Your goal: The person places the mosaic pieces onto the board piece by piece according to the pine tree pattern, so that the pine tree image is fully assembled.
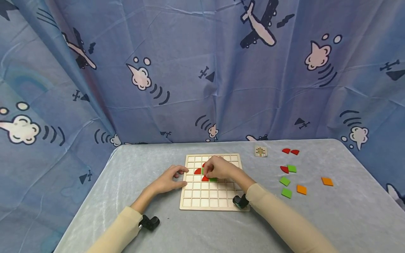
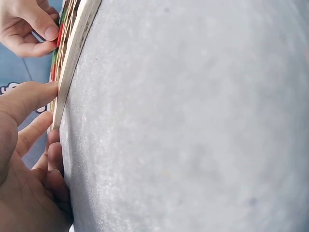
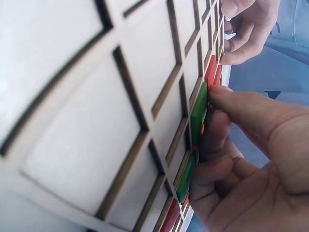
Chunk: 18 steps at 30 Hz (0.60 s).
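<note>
A pale wooden grid board [image 1: 196, 202] lies on the table, with red quarter-circle pieces [image 1: 197, 171] and green pieces [image 1: 213, 179] in its cells. My left hand [image 1: 169, 181] touches the board's left edge, thumb and fingers spread apart, as the left wrist view also shows. Over the board's middle, my right hand [image 1: 221, 168] has curled fingers, and its thumb and fingertip pinch a red quarter-circle piece [image 2: 59, 36] low at the board. In the right wrist view, a green piece [image 3: 198, 107] sits beside that thumb. A sliver of orange shows under the fingers; the cells there are hidden.
To the board's right lie loose red quarter-circles [image 1: 295, 152], green squares [image 1: 286, 193] and orange squares [image 1: 301, 189]. A small card with a grid pattern [image 1: 261, 151] lies beyond the board's far right corner. A patterned blue curtain [image 1: 177, 116] hangs behind the table.
</note>
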Each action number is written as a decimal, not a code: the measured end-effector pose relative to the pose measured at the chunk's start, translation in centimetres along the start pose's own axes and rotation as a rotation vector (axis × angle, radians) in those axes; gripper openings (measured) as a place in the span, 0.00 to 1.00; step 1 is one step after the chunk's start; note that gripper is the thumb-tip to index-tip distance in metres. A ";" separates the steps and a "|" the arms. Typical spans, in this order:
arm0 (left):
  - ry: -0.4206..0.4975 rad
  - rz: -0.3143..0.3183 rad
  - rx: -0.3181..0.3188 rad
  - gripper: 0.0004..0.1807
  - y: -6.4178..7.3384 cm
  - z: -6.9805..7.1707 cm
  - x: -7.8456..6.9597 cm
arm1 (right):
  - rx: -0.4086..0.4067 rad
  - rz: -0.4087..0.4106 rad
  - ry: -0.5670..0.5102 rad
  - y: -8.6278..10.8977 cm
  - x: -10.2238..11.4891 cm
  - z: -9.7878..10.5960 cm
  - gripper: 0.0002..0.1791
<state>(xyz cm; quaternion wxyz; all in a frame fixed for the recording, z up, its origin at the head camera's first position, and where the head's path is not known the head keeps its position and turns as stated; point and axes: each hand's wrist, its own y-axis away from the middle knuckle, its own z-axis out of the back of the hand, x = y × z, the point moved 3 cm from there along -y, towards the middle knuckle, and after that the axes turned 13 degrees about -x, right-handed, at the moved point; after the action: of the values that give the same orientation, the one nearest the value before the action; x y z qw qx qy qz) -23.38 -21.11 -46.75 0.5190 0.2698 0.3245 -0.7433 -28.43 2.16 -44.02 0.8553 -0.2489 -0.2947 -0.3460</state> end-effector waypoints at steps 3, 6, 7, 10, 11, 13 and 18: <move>-0.003 0.004 -0.001 0.24 0.0 -0.1 0.0 | 0.006 -0.003 -0.013 0.1 0.1 0.1 0.06; -0.008 0.014 0.004 0.24 0.0 -0.1 0.1 | 0.005 0.005 -0.057 0.3 0.1 0.5 0.05; -0.012 0.011 0.005 0.24 0.1 -0.1 0.1 | 0.003 0.012 -0.077 0.4 0.1 0.8 0.05; -0.018 0.006 0.005 0.24 0.0 -0.2 0.1 | -0.014 0.021 -0.135 0.9 -0.3 1.7 0.03; -0.020 0.004 0.005 0.24 0.0 -0.1 0.0 | -0.020 0.025 -0.152 1.1 -0.5 2.1 0.03; -0.018 -0.002 0.004 0.24 0.0 -0.1 0.0 | -0.036 0.027 -0.173 1.6 -0.9 2.9 0.02; -0.014 0.008 0.007 0.24 0.0 -0.1 -0.1 | -0.080 -0.016 -0.183 3.2 -2.4 4.9 0.03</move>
<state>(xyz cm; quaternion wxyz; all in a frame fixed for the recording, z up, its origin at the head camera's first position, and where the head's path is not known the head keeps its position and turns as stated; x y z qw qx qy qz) -23.32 -21.00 -46.74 0.5233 0.2676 0.3170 -0.7443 -29.13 8.35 -42.96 0.8112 -0.3112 -0.3598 -0.3402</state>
